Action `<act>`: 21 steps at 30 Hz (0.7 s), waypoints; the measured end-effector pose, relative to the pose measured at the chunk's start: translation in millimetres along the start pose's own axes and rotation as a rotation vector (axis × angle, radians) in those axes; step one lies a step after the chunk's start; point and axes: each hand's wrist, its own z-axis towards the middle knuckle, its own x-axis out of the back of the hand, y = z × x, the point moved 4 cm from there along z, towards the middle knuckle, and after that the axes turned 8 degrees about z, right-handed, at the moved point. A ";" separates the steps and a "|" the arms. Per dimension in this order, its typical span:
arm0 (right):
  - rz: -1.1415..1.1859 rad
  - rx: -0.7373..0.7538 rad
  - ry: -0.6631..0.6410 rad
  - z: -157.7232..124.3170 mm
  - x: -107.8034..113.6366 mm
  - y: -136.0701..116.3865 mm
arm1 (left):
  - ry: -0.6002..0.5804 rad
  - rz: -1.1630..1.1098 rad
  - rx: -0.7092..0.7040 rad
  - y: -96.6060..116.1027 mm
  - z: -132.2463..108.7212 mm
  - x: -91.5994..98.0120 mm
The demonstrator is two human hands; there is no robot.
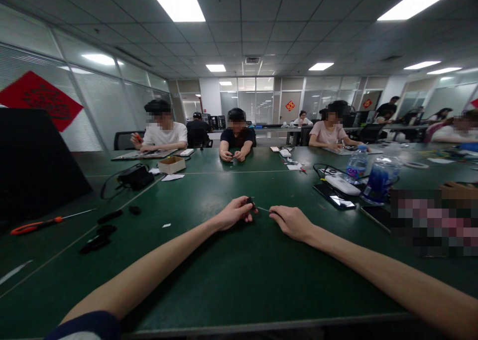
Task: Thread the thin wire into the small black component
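Note:
Above the green table (224, 290), my left hand (235, 214) is closed on a small black part (250, 201), pinched between thumb and fingers. My right hand (292, 222) is closed around a tool with a thin metal shaft (263, 209), like a screwdriver; its handle is hidden in the fist. The shaft points left, its tip at or near the black part; whether they touch I cannot tell. To the left lie several small black pieces (99, 239) and a screwdriver with an orange and black handle (37, 225).
A phone (334, 196), a white device (342, 184) and plastic bottles (380, 179) stand to the right. Further off are a cardboard box (172, 165) and a black device with a cable (135, 176). People sit across the table; a dark panel (37, 161) rises at left.

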 end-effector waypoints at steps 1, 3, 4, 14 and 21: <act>0.015 -0.026 0.031 0.7 0.9 2.7 | -0.034 0.033 -0.001 0.7 -0.6 -1.9; 0.042 -0.081 0.084 1.8 2.9 7.6 | -0.096 0.088 -0.005 1.6 -1.6 -5.5; 0.052 -0.097 0.094 2.2 3.4 9.0 | -0.110 0.098 -0.007 1.6 -1.9 -6.5; 0.048 -0.001 -0.036 0.8 -1.2 1.4 | -0.020 -0.117 0.012 -4.1 1.3 1.8; 0.057 0.002 -0.087 1.9 -0.1 -0.5 | 0.027 -0.170 0.012 -5.1 1.6 4.3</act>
